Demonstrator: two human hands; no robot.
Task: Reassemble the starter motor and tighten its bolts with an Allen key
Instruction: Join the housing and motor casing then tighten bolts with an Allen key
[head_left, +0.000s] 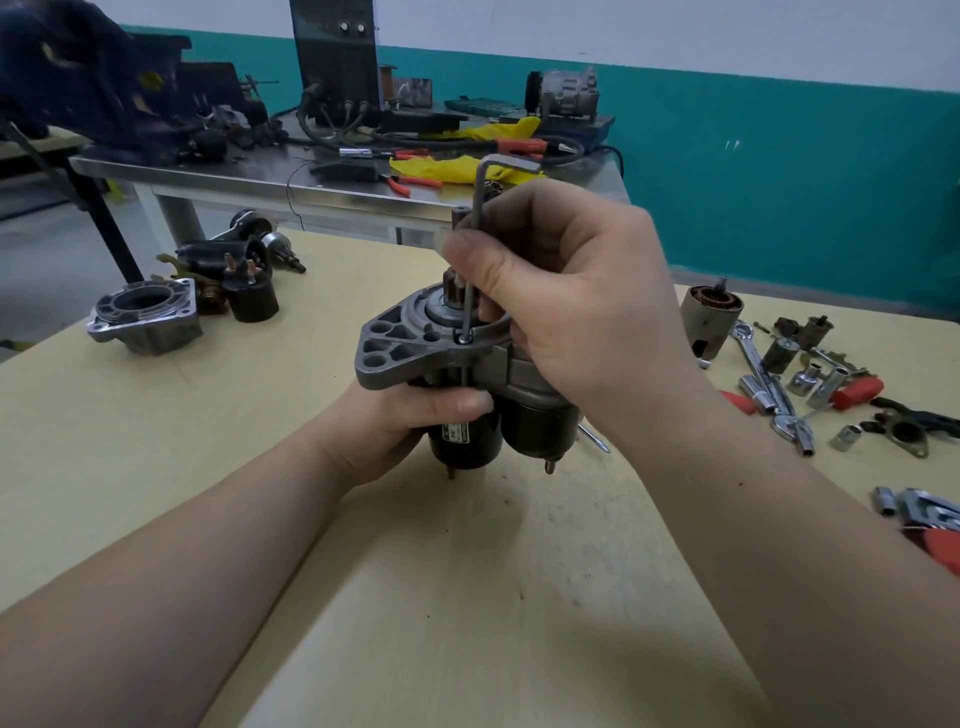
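Pale yellow table (130, 467) carried the work. Starter motor (441, 364) stood upright near its middle, aluminium nose housing on top, black cylinders below. Left hand (410, 415) wrapped round the black body from the left, fingers curled under the flange. Right hand (566, 291) pinched the Allen key (470, 291) by its long shaft, short arm pointing right at the top, tip seated in a bolt (463, 339) on the housing. Spare housing (145, 317) lay far left; sockets and wrenches (789, 384) scattered right.
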